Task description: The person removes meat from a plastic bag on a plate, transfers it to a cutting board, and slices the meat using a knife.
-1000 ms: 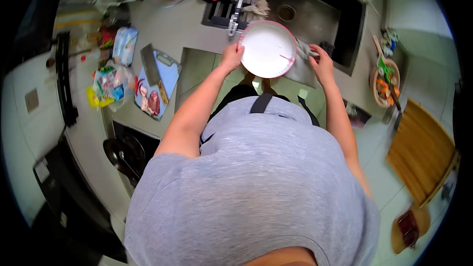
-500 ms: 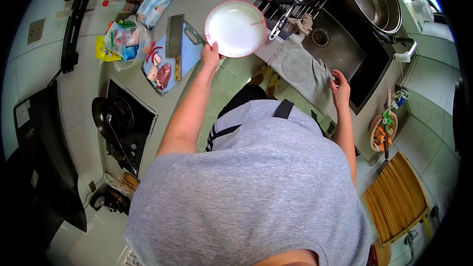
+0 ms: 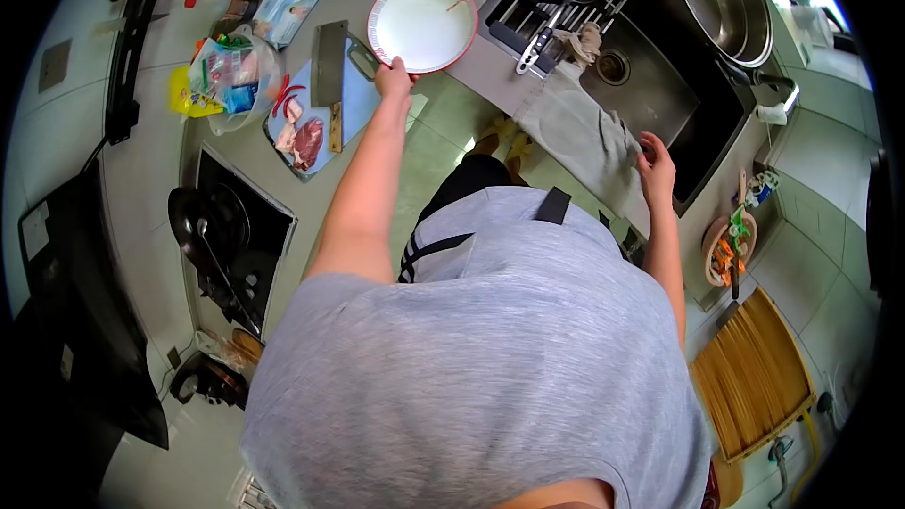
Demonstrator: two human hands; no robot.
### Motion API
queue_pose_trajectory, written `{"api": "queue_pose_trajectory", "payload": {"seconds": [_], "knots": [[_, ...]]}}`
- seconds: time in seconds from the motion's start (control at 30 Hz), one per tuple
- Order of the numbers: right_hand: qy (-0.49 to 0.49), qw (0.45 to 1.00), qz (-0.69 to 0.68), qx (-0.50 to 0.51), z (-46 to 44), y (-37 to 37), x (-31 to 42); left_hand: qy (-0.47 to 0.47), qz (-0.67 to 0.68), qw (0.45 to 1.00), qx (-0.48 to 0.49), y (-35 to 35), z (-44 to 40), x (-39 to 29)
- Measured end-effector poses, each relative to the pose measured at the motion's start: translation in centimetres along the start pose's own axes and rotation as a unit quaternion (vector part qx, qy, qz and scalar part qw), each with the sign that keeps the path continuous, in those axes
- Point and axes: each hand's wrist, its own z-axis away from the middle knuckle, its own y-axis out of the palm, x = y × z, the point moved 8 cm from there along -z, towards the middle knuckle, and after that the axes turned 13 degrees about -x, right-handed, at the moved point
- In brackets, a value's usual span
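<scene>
In the head view, my left hand (image 3: 394, 81) grips the near rim of a white plate (image 3: 421, 26) with a red edge. The plate is over the counter, between the cutting board and the sink rack; a brownish mark shows near its far rim. My right hand (image 3: 657, 170) is at the sink's front edge, fingers loosely bent and apart, close beside a grey towel (image 3: 575, 118); whether they touch it I cannot tell. Left of the plate, a cleaver (image 3: 329, 66) lies on a blue cutting board (image 3: 354, 99) with raw meat (image 3: 307, 143) and red chilies (image 3: 286, 94).
A steel sink (image 3: 650, 85) with a large metal pot (image 3: 721, 0) beside it is at the right. A black wok (image 3: 203, 226) sits on the stove at left. A bag-lined container (image 3: 247, 85) stands behind the board. A basket (image 3: 731, 245) is far right.
My left hand has carried the plate up and to the left in view, closer to the cutting board. The right hand stays by the towel, almost unmoved.
</scene>
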Motion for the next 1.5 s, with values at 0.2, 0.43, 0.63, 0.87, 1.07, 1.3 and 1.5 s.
{"api": "queue_pose_trajectory", "payload": {"seconds": [0.2, 0.43, 0.63, 0.87, 1.07, 1.3, 1.5], "knots": [[0.002, 1.0, 0.016, 0.0, 1.1, 0.7, 0.7, -0.013, 0.007, 1.0, -0.026, 0.4, -0.1, -0.2], [-0.149, 0.988, 0.008, 0.025, 4.9, 4.6, 3.3, 0.006, -0.003, 1.0, -0.022, 1.0, -0.6, -0.5], [-0.302, 0.942, 0.115, 0.09, 8.1, 7.3, 5.2, -0.038, 0.072, 0.994, 0.073, 0.8, 1.0, -0.3], [-0.339, 0.935, 0.053, 0.093, 8.4, 6.6, 2.1, 0.054, 0.004, 0.998, -0.037, -4.2, 8.0, -2.1], [-0.164, 0.977, 0.057, 0.127, 3.1, 9.2, -6.7, 0.139, -0.025, 0.99, -0.011, -11.3, 11.2, 0.4], [-0.145, 0.927, 0.266, 0.219, -1.3, 9.3, -3.4, 0.267, -0.172, 0.937, -0.144, -24.0, 10.4, 1.3], [-0.105, 0.967, -0.047, 0.229, 3.2, 12.1, 14.7, 0.29, -0.207, 0.91, -0.214, -31.0, 8.0, -0.2]]}}
